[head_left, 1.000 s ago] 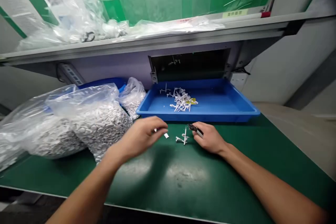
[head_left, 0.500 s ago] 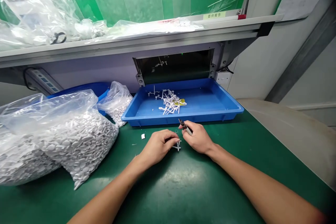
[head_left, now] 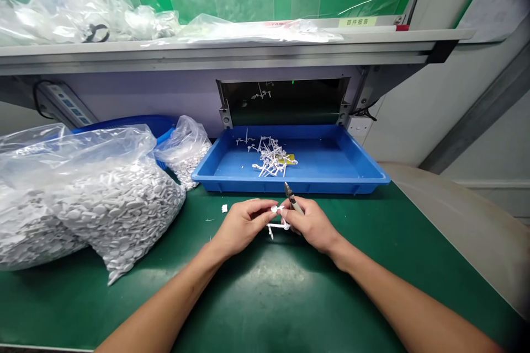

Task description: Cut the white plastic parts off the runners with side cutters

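My left hand is closed, pinching a small white plastic sprue with a round part at its upper end. Opposite it, my right hand is closed around a pair of nippers, whose dark jaws point up and away from me. The right thumb and fingertips also touch the sprue from its right side. Both hands meet just in front of a blue tray, over the green tabletop. Inside that tray lies a heap of white branched sprues beside a yellow piece.
Clear bags full of small white parts stand on the left, with a smaller bag and a blue basket behind. A white scrap lies left of my hands. Above the tray, a dark opening sits under a metal-edged shelf.
My right hand has come in to the left and now touches the sprue beside my left fingers. More of the sprue shows between the hands. The camera view has shifted slightly.
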Demonstrator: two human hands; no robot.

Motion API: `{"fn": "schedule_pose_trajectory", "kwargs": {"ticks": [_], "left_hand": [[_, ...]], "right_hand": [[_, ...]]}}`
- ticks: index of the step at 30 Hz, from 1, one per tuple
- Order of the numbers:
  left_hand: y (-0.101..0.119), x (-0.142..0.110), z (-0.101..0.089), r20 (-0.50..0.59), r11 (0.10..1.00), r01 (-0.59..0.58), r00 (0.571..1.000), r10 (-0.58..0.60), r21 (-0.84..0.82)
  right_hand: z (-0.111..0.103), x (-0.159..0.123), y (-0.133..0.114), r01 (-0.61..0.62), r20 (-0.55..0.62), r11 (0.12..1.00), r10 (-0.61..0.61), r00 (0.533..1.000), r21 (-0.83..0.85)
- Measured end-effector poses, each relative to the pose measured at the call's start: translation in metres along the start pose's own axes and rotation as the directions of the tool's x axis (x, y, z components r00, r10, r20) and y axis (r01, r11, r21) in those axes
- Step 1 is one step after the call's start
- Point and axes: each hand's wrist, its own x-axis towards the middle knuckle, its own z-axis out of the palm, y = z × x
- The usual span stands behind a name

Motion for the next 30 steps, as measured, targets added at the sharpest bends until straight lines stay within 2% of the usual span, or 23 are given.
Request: {"fn": "schedule_pose_trajectory", "kwargs": {"ticks": [3,5,7,9,11,13,16,24,30], "left_hand": [[0.0,-0.001,-0.008,0.035,0.964,-0.161,0.987,0.157,0.213],[0.0,-0.002,-0.013,0.024,0.952,-0.182,0.983,0.182,0.247],[0.003,-0.003,-0.016,-0.045,0.98,-0.116,0.991,0.125,0.163],[0.006,-0.004,-0.017,-0.129,1.0,-0.022,0.991,0.021,-0.009],[0.009,-0.006,-0.015,-0.163,0.988,0.022,0.986,-0.047,-0.153],[0.01,-0.008,-0.012,-0.158,0.979,0.017,0.986,-0.05,-0.204],[0.01,-0.009,-0.008,-0.16,0.979,-0.016,0.987,-0.017,-0.205],[0.003,-0.012,-0.005,-0.155,0.976,-0.043,0.988,0.01,-0.211],[0.0,-0.012,-0.004,-0.151,0.978,-0.048,0.988,0.017,-0.203]], "right_hand": [[-0.003,-0.001,-0.003,-0.047,0.088,0.996,0.04,0.995,0.079],[-0.011,0.001,-0.006,-0.043,0.107,0.996,0.035,0.994,0.074],[-0.021,0.003,-0.008,0.026,-0.017,0.997,-0.028,0.999,-0.077],[-0.028,0.006,-0.008,0.121,-0.158,0.93,-0.186,0.97,-0.348],[-0.029,0.006,-0.006,0.218,-0.118,0.793,-0.341,0.933,-0.569],[-0.025,0.004,-0.004,0.312,0.02,0.685,-0.398,0.917,-0.658],[-0.015,-0.001,0.0,0.356,0.114,0.629,-0.391,0.913,-0.691],[-0.008,-0.002,0.005,0.356,0.101,0.62,-0.407,0.908,-0.699],[-0.008,-0.003,0.008,0.316,0.11,0.632,-0.343,0.933,-0.708]]}}
